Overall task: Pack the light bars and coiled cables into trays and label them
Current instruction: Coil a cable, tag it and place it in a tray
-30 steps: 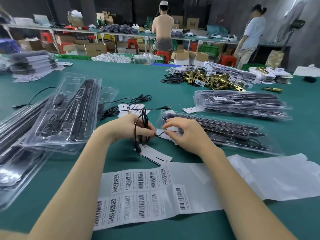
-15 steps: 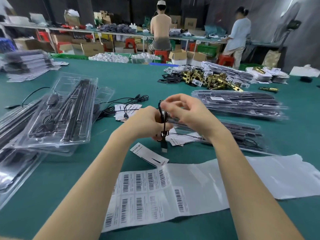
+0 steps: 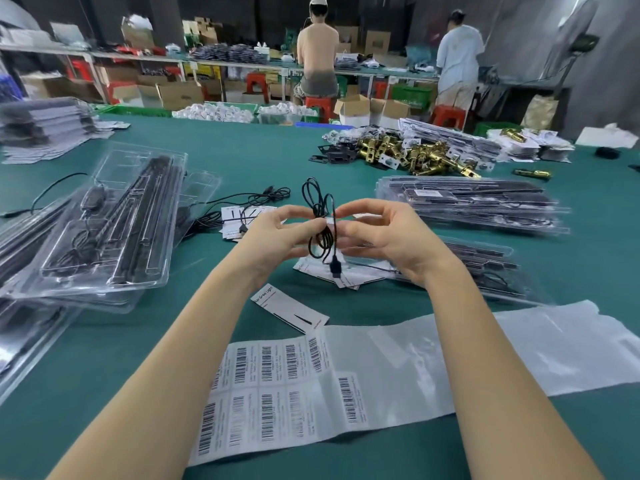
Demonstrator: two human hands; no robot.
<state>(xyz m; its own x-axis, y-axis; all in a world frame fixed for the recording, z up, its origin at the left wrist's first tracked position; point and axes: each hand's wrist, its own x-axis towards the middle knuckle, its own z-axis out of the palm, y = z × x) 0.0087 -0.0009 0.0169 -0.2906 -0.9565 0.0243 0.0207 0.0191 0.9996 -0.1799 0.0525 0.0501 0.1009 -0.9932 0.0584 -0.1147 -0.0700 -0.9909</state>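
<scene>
Black coiled cable (image 3: 322,223) hangs above the bench (image 3: 263,161), pinched between left hand (image 3: 277,233) and right hand (image 3: 384,237) fingers.

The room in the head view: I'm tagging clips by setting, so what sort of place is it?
Likely a packing workshop: barcode label sheet, stacked clear trays of product on the green table, cardboard boxes under shelving.

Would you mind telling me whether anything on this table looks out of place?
Loose black cables sprawl uncoiled on the green table beside the open clear plastic tray, and one printed card lies askew apart from the others.
</scene>
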